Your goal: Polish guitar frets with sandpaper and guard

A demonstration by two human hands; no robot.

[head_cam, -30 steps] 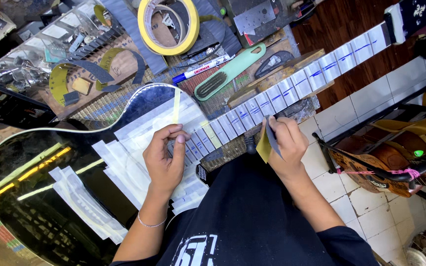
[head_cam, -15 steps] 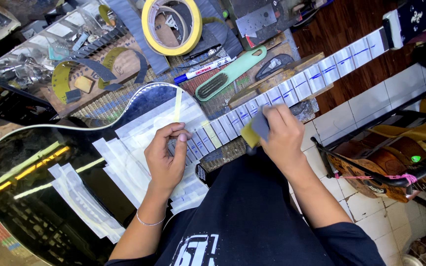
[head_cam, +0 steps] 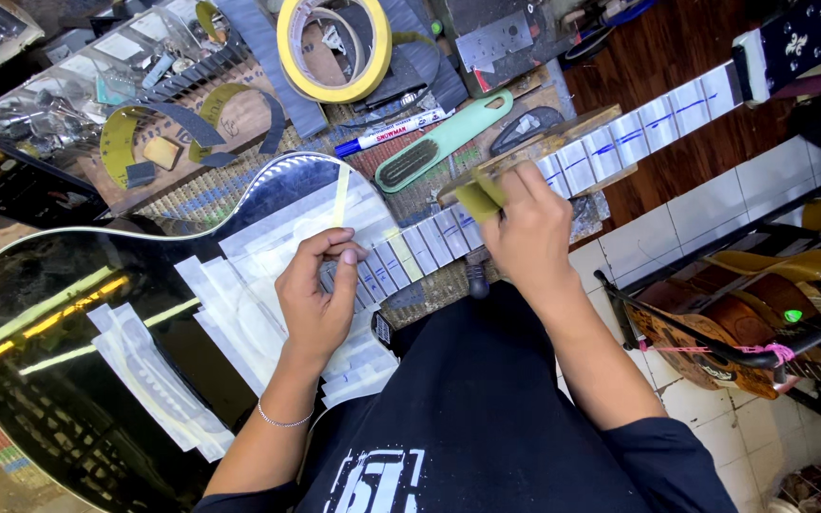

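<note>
While your left hand (head_cam: 320, 299) rests with fingers curled together on the taped guitar neck (head_cam: 582, 161), your right hand (head_cam: 525, 228) has its fingers clamped on an olive pad (head_cam: 477, 197).

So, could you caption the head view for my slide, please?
Right hand presses olive pad on taped guitar neck; left hand steadies it.

Right hand (head_cam: 525, 223) presses an olive pad (head_cam: 480, 195) on the taped guitar neck (head_cam: 620, 142).

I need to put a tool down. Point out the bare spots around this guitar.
Free: the glossy black guitar body left of the white tape strips. Crowded: the bench above, with yellow tape roll, marker and green brush; left hand and right hand occupy the taped fretboard.
</note>
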